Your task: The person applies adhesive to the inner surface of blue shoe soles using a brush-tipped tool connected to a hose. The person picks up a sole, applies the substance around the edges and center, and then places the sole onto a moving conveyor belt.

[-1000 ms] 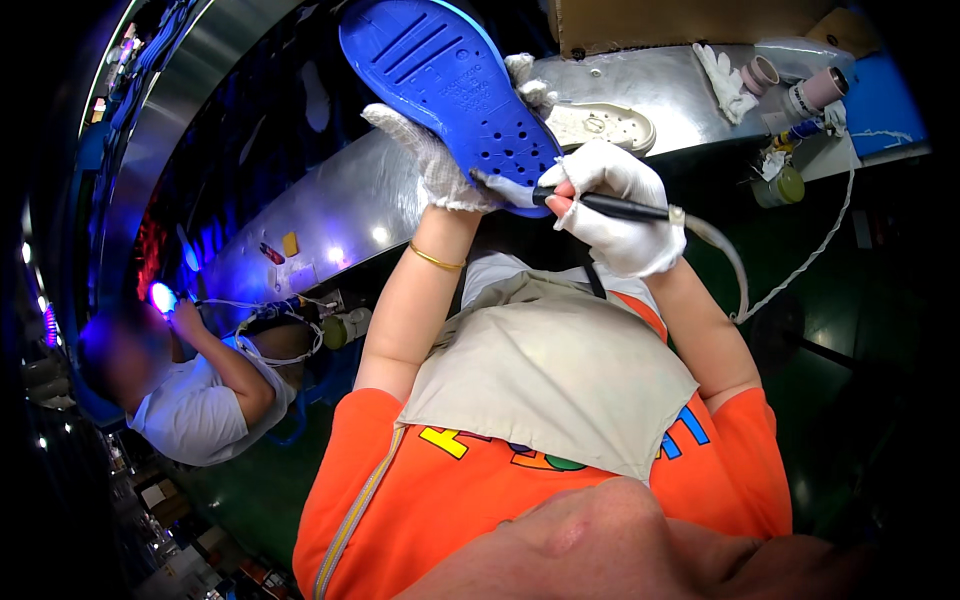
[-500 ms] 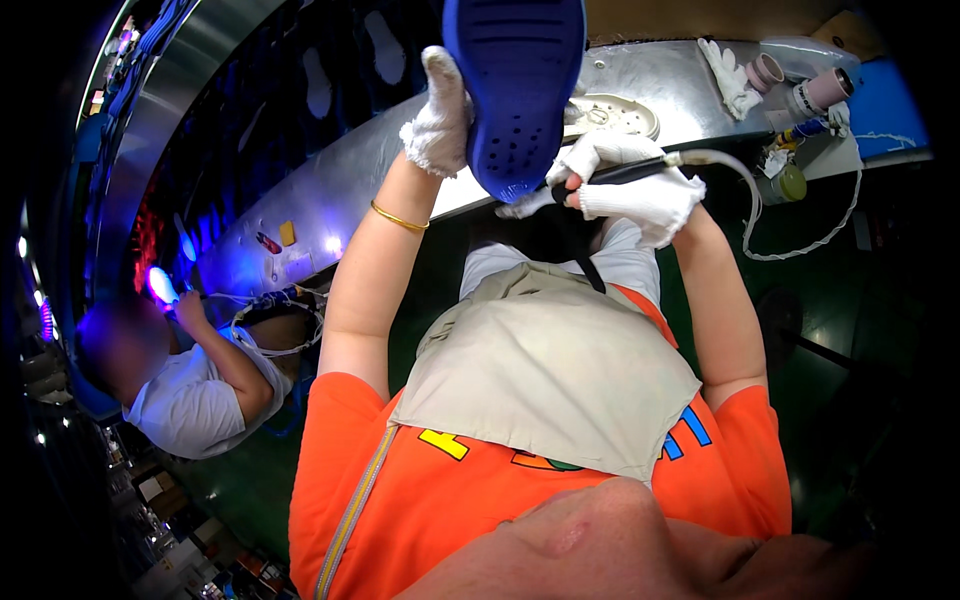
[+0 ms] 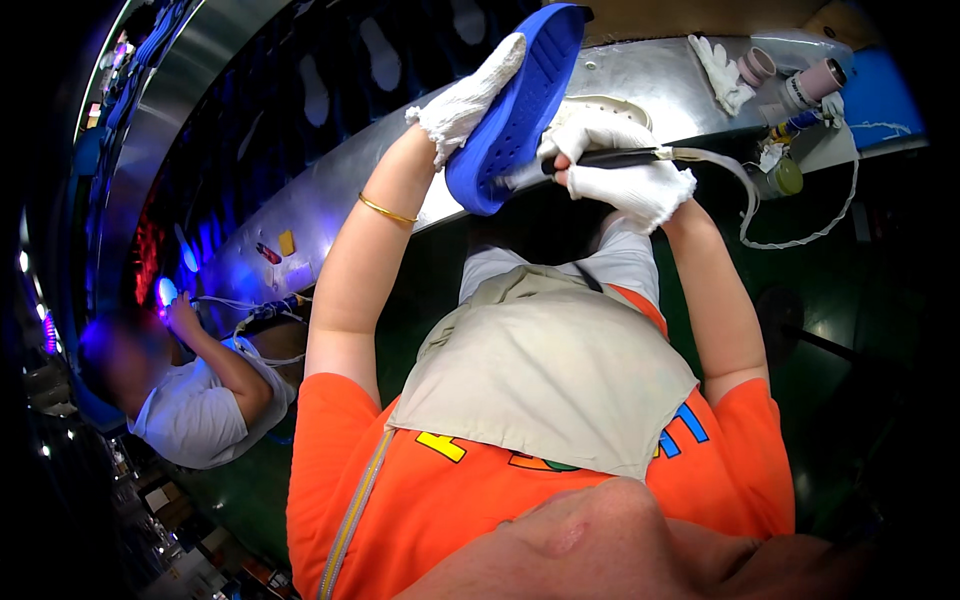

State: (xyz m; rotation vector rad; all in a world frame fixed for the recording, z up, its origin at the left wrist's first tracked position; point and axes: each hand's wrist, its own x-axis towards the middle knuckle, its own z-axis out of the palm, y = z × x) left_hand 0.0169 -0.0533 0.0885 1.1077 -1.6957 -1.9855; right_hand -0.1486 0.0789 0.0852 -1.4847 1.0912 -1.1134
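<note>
My left hand (image 3: 478, 100), in a white glove, grips a blue clog (image 3: 525, 105) along its left side. The clog is raised above the near edge of the bench and tilted, its end with the small holes pointing down toward me. My right hand (image 3: 625, 168), in a white glove with bare fingertips showing, is closed around the dark handle of a brush (image 3: 608, 158). A pale hose (image 3: 735, 172) runs from the handle's back end. The brush's pale, blurred tip meets the clog near the holes. Behind my right hand, a cream-coloured clog (image 3: 606, 104) lies on the bench, partly hidden.
The metal bench (image 3: 365, 150) curves across the front. At its right are a loose white glove (image 3: 722, 75), a pink cup (image 3: 757, 66), a pink bottle (image 3: 818, 84) and a green-lidded jar (image 3: 785, 177). Dark conveyor with soles (image 3: 380, 55) lies beyond. A co-worker (image 3: 205, 400) sits at left.
My left hand has turned the clog onto its side and lowered it slightly leftward. The brush has moved up from below the clog's end onto its holed part.
</note>
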